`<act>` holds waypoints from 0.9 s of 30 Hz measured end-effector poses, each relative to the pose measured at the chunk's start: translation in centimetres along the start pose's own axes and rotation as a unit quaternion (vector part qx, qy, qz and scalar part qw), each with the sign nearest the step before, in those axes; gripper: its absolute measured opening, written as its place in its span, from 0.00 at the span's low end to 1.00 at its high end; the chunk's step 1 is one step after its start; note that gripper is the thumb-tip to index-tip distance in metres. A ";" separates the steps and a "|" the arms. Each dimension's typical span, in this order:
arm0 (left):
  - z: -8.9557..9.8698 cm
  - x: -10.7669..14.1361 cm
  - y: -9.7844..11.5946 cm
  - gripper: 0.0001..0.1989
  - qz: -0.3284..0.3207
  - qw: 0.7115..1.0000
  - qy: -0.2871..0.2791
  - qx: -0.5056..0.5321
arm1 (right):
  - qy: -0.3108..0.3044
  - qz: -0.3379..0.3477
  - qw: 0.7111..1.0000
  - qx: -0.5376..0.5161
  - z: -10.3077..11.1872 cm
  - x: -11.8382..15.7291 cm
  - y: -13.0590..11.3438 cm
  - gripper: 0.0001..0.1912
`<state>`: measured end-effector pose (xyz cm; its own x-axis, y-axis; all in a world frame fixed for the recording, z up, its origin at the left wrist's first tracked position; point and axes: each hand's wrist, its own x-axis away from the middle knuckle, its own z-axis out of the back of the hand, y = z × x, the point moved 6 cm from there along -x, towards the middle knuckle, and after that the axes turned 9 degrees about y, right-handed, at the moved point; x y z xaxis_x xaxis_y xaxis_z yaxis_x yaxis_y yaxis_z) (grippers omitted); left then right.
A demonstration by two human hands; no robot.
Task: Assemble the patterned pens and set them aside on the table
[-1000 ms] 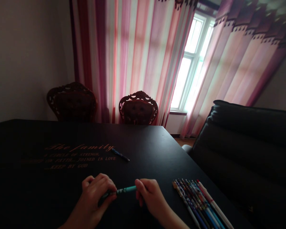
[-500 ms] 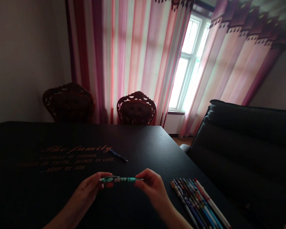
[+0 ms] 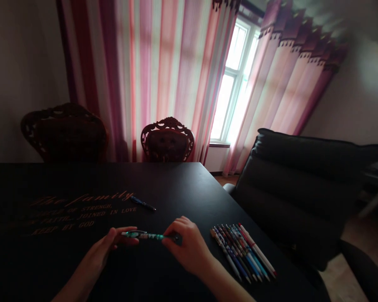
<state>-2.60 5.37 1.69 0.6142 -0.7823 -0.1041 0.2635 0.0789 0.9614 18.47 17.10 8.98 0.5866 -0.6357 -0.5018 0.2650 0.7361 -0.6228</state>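
Two grips on one teal-patterned pen [image 3: 148,236]: what lies where, taken left to right?

Far left, gold lettering [image 3: 78,212] is printed on the black table [image 3: 179,184]. Near it, the left hand [image 3: 94,256] is partly closed, pinching the pen's left end between thumb and extended fingers.

And the pen itself?

It lies level above the tabletop, spanning the gap between both hands, near the table's near edge.

What lies beyond it?

A blue pen [image 3: 143,204] rests on the table, well apart from the hands, toward the far side.

And to the right?

The right hand [image 3: 189,247] is closed, its curled fingers gripping the pen's right end. Just beside it, a fanned row of patterned pens [image 3: 242,251] lies on the table, untouched.
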 end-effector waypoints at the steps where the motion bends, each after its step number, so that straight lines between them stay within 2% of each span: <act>1: 0.1 0.0 0.2 0.26 -0.051 0.996 0.007 -0.066 | 0.016 0.020 0.999 0.036 1.0 -0.3 -0.4 0.03; 3: 0.0 0.3 0.6 0.20 -0.167 0.960 0.026 -0.222 | 0.048 0.034 0.992 0.116 3.4 -0.7 -0.8 0.03; 5: -0.5 0.9 0.8 0.18 -0.260 0.904 0.034 -0.338 | 0.069 0.017 0.981 0.183 5.5 -0.1 -0.1 0.04; 7: -1.2 1.5 0.8 0.18 -0.316 0.862 0.029 -0.395 | 0.091 -0.012 0.966 0.240 7.3 1.6 1.2 0.06; 9: -1.6 1.9 0.8 0.19 -0.345 0.840 0.026 -0.418 | 0.111 -0.036 0.948 0.297 8.4 4.2 2.9 0.08; 14: -1.7 1.8 0.2 0.17 -0.353 0.829 0.031 -0.433 | 0.127 -0.074 0.917 0.372 8.6 10.0 6.0 0.08; 18: -1.8 1.5 -0.2 0.17 -0.359 0.826 0.038 -0.433 | 0.124 -0.083 0.898 0.415 7.9 11.0 6.3 0.07; 22: -1.9 1.6 -0.1 0.17 -0.362 0.824 0.027 -0.434 | 0.162 -0.078 0.896 0.406 7.8 11.4 6.0 0.05; 25: -1.8 1.4 -0.3 0.16 -0.363 0.826 0.027 -0.430 | 0.206 -0.069 0.911 0.350 9.2 13.6 6.3 0.06; 27: -1.6 1.0 -0.7 0.16 -0.362 0.836 0.036 -0.410 | 0.258 -0.107 0.905 0.321 11.6 16.5 7.4 0.10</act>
<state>-0.98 5.51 0.48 0.1084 -0.7715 -0.6269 0.9892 0.0213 0.1449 39.01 14.74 3.00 0.0782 -0.6817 -0.7274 0.8169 0.4621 -0.3452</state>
